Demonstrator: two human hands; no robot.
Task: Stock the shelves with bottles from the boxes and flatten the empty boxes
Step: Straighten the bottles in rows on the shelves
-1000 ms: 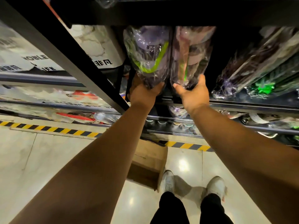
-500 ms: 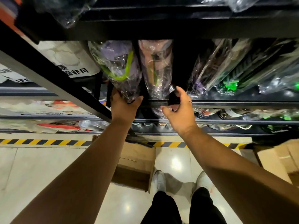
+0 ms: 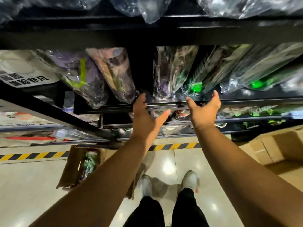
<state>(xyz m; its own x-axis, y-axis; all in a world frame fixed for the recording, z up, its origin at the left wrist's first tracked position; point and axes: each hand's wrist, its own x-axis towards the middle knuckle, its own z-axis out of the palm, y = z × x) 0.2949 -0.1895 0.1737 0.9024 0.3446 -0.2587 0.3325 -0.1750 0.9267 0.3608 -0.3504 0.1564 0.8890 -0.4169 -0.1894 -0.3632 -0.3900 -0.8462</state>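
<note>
Bottles [image 3: 113, 74] stand upright, bases at the front of the shelf [image 3: 114, 108].

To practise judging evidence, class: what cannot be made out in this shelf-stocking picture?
Head view throughout.
Brown open cardboard box on the floor: left forearm hides part; bottle count unclear.
Large tan cardboard box at right: cut by the right edge; contents unseen.
Clear-wrapped bottles on the top shelf: cut by the top edge, blurred.
Plastic-wrapped bottles on the middle shelf: labels unreadable through glare, blur.
</note>
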